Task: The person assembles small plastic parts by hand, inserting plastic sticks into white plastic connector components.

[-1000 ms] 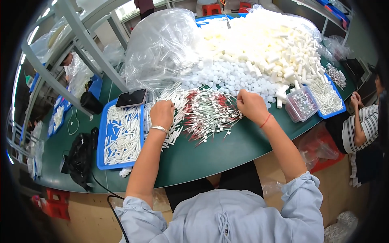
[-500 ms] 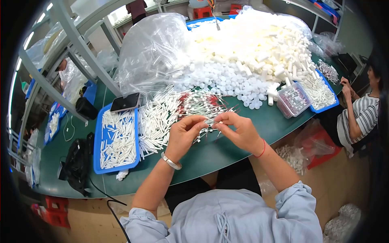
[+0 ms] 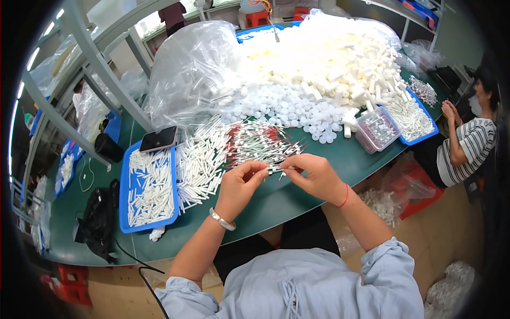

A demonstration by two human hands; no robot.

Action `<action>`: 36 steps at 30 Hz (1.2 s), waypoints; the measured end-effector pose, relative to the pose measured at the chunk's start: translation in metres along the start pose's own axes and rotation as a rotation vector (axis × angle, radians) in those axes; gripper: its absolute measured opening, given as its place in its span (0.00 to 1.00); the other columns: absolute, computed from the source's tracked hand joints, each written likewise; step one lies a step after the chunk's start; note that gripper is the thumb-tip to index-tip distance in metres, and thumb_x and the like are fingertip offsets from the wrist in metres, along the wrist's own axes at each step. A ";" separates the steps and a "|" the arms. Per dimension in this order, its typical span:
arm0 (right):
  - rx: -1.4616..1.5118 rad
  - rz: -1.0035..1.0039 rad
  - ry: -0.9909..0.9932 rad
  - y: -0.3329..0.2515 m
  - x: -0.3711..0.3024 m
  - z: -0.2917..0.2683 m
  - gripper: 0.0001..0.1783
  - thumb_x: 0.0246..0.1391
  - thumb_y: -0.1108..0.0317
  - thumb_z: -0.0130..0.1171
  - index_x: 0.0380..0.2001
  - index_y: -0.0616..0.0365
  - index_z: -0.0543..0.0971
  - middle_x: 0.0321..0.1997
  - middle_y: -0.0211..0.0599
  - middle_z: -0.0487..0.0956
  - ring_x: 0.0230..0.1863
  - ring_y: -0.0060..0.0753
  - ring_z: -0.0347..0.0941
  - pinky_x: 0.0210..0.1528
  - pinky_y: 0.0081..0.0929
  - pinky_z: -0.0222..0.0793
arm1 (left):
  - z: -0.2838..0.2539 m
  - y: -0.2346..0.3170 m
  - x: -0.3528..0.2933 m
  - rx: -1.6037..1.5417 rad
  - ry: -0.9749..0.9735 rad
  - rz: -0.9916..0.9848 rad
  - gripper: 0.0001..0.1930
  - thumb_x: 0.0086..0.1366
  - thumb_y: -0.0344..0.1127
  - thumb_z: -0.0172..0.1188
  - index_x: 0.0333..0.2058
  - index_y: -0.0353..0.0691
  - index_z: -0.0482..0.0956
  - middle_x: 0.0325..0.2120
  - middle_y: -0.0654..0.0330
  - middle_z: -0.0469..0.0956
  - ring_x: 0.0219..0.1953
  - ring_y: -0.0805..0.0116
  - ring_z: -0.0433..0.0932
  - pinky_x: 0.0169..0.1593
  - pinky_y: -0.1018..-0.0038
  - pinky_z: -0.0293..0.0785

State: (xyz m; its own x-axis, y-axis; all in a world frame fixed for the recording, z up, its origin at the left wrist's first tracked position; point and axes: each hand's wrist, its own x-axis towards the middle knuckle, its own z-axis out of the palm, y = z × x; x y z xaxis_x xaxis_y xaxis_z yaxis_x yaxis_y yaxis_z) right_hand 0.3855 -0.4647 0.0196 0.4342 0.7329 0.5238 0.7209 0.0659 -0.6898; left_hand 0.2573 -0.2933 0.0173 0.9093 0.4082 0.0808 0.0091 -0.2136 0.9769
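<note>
Over the near part of the green table, my left hand (image 3: 241, 183) and my right hand (image 3: 312, 174) face each other, both closed in a pinch. Between the fingertips is a slim white piece (image 3: 274, 169) with thin wire-like ends; its exact kind is too small to make out. Just beyond my fingers spreads a heap of thin wired pieces (image 3: 260, 142), white and green with dark red ends. Short white tubes (image 3: 199, 162) lie loose to the left of that heap. More of them fill a blue tray (image 3: 124, 204) farther left.
A phone (image 3: 158, 139) rests on the tray's far end. Behind lie translucent round caps (image 3: 287, 109), cream cylinders (image 3: 345, 64) and a large clear bag (image 3: 191, 69). At right stand a clear box (image 3: 370, 142) and another blue tray (image 3: 422, 138); a person (image 3: 467, 151) sits beyond.
My fingertips have drawn slightly apart and sit a little lower in the picture. The view has shifted slightly. The person at the right has moved their hands.
</note>
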 end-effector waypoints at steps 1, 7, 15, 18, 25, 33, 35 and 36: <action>-0.125 -0.117 -0.014 0.003 -0.001 -0.002 0.06 0.52 0.74 0.59 0.35 0.59 0.78 0.29 0.40 0.78 0.29 0.39 0.76 0.32 0.30 0.72 | 0.001 -0.003 0.000 0.174 0.032 0.075 0.06 0.59 0.30 0.64 0.36 0.37 0.82 0.25 0.63 0.80 0.25 0.78 0.74 0.30 0.80 0.70; -0.191 -0.126 -0.147 -0.007 -0.002 0.000 0.17 0.53 0.73 0.58 0.47 0.58 0.72 0.30 0.43 0.78 0.34 0.46 0.76 0.34 0.38 0.71 | 0.012 0.006 0.002 0.537 -0.045 0.490 0.05 0.55 0.28 0.64 0.32 0.38 0.80 0.27 0.56 0.80 0.30 0.57 0.78 0.34 0.67 0.74; -0.307 0.008 -0.003 0.041 -0.010 -0.016 0.13 0.53 0.71 0.59 0.44 0.53 0.76 0.25 0.42 0.77 0.32 0.48 0.75 0.34 0.38 0.71 | 0.031 0.018 0.083 0.464 -0.204 0.515 0.07 0.62 0.28 0.56 0.38 0.37 0.74 0.26 0.51 0.79 0.29 0.49 0.79 0.33 0.62 0.74; -0.275 0.015 0.143 0.052 -0.004 -0.022 0.07 0.50 0.69 0.62 0.35 0.53 0.80 0.26 0.36 0.77 0.33 0.42 0.74 0.38 0.37 0.68 | 0.043 0.003 0.160 0.675 0.011 0.616 0.09 0.60 0.33 0.60 0.38 0.37 0.79 0.32 0.51 0.80 0.32 0.56 0.79 0.36 0.66 0.74; -0.100 0.249 0.346 0.058 -0.011 -0.041 0.04 0.50 0.71 0.63 0.31 0.58 0.80 0.29 0.32 0.79 0.34 0.28 0.74 0.43 0.27 0.68 | 0.087 -0.038 0.254 0.959 0.050 0.471 0.11 0.55 0.35 0.64 0.37 0.38 0.82 0.35 0.51 0.80 0.38 0.53 0.79 0.45 0.63 0.74; 0.788 0.350 0.561 0.062 -0.010 -0.049 0.06 0.58 0.73 0.58 0.38 0.61 0.76 0.40 0.41 0.81 0.42 0.28 0.77 0.50 0.25 0.69 | 0.067 -0.016 0.221 0.260 -0.110 0.207 0.11 0.59 0.30 0.60 0.41 0.36 0.82 0.35 0.54 0.83 0.36 0.66 0.82 0.43 0.74 0.76; 0.777 0.345 0.592 0.057 -0.008 -0.046 0.06 0.58 0.72 0.58 0.38 0.61 0.77 0.40 0.40 0.81 0.42 0.28 0.77 0.50 0.26 0.69 | 0.060 -0.002 0.187 -0.081 -0.219 0.071 0.15 0.63 0.30 0.58 0.47 0.29 0.77 0.38 0.56 0.81 0.40 0.71 0.81 0.45 0.77 0.76; 0.760 0.341 0.622 0.054 -0.008 -0.045 0.07 0.58 0.72 0.58 0.38 0.61 0.77 0.41 0.39 0.81 0.43 0.28 0.76 0.50 0.26 0.69 | 0.059 0.005 0.169 -0.199 -0.249 0.054 0.16 0.64 0.29 0.57 0.49 0.27 0.75 0.39 0.54 0.80 0.41 0.70 0.80 0.46 0.76 0.77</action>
State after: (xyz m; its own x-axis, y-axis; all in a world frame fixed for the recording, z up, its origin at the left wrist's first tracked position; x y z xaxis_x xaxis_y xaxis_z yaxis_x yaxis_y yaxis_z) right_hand 0.4455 -0.4977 0.0003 0.9087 0.3283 0.2580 0.0707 0.4879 -0.8700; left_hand 0.4356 -0.2777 0.0240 0.9803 0.1665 0.1063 -0.1008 -0.0412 0.9941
